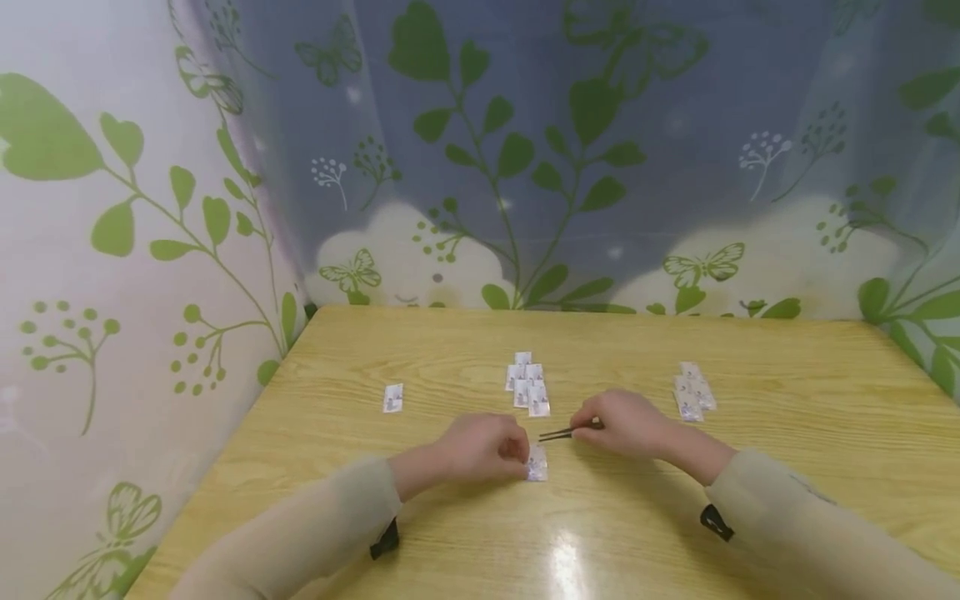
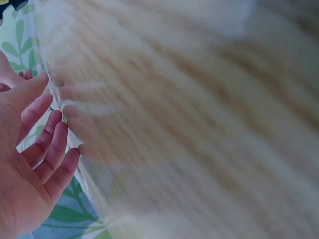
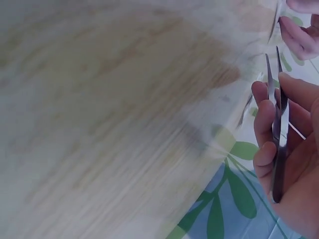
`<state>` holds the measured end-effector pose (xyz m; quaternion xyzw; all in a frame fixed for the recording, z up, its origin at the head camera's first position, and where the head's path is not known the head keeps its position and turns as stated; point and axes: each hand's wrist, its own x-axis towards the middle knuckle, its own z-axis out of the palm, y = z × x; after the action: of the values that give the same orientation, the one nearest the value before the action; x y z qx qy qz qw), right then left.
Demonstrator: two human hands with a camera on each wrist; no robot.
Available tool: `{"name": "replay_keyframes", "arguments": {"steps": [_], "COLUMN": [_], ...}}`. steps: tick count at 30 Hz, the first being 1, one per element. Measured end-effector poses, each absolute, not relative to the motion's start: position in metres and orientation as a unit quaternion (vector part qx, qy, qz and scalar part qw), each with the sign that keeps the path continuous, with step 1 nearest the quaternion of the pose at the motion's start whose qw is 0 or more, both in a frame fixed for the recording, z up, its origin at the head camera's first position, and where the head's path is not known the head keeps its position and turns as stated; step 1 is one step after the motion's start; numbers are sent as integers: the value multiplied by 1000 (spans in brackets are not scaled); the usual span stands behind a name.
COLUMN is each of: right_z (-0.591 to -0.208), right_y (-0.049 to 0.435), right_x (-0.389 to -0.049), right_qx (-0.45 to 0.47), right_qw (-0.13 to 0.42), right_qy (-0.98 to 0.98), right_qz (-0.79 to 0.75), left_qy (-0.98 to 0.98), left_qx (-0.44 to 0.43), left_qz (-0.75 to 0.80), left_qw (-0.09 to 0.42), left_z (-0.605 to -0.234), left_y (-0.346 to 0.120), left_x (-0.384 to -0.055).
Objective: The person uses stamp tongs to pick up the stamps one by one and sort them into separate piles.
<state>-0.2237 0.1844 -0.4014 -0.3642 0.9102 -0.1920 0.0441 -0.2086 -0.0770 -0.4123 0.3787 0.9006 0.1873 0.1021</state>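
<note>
My left hand (image 1: pixel 483 447) is at the left edge of a small clear packet with printed marks (image 1: pixel 537 463), thumb and forefinger pinching that edge. Its other fingers are loosely bent, as the left wrist view shows on the hand (image 2: pixel 37 154). My right hand (image 1: pixel 626 423) grips a pair of dark metal tweezers (image 3: pixel 280 134) between thumb and fingers. The tweezers' tips stand slightly apart and point left, just above the packet in the head view, with nothing between them.
Beyond the hands, a cluster of several similar packets (image 1: pixel 521 392) overlaps on the wooden table (image 1: pixel 315 500). A second overlapping group (image 1: pixel 688 396) lies to the right, and a single packet (image 1: pixel 393 398) to the left. Leaf-patterned curtains (image 1: pixel 480 167) hang behind the table.
</note>
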Motion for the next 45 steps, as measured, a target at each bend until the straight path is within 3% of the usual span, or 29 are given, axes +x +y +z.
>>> {"name": "replay_keyframes", "arguments": {"steps": [14,31,45], "right_z": [-399,-406,-408], "right_y": [189,183,184], "right_x": [-228,-207,-205], "right_qx": [-365,-450,-451], "right_qw": [125,-12,-10], "right_qy": [893,879,876], "right_qz": [-233,-157,-169], "left_qy": [914,916,914], "left_qx": [356,352,353], "left_qz": [171,168,174], "left_qw": [92,96,100], "left_z": [-410,-414,-410], "left_y": [-71,-72,-72], "left_x": [-209,-209,-208]}}
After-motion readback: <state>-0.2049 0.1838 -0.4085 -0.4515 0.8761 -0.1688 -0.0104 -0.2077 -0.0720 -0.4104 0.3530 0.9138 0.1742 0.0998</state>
